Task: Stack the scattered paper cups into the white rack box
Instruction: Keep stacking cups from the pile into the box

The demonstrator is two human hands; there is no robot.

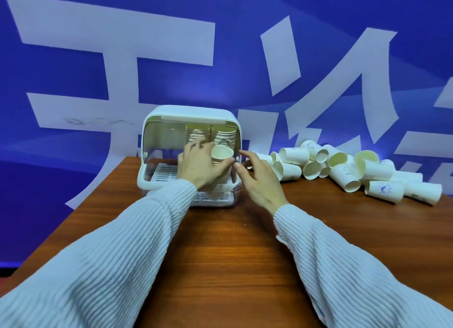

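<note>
The white rack box (152, 171) stands at the table's far edge with its front open. Two tall stacks of paper cups (210, 134) stand inside it at the back. My left hand (198, 167) is in front of the opening and grips one paper cup (221, 153), mouth tilted up toward me. Just right of that cup my right hand (259, 178) hovers with relaxed fingers, holding nothing. A pile of scattered paper cups (348, 171) lies on the table to the right of the box.
The brown wooden table (232, 254) runs from the box toward me; its left edge slants away at the left. A blue wall with large white characters (122, 58) rises right behind the box and the pile.
</note>
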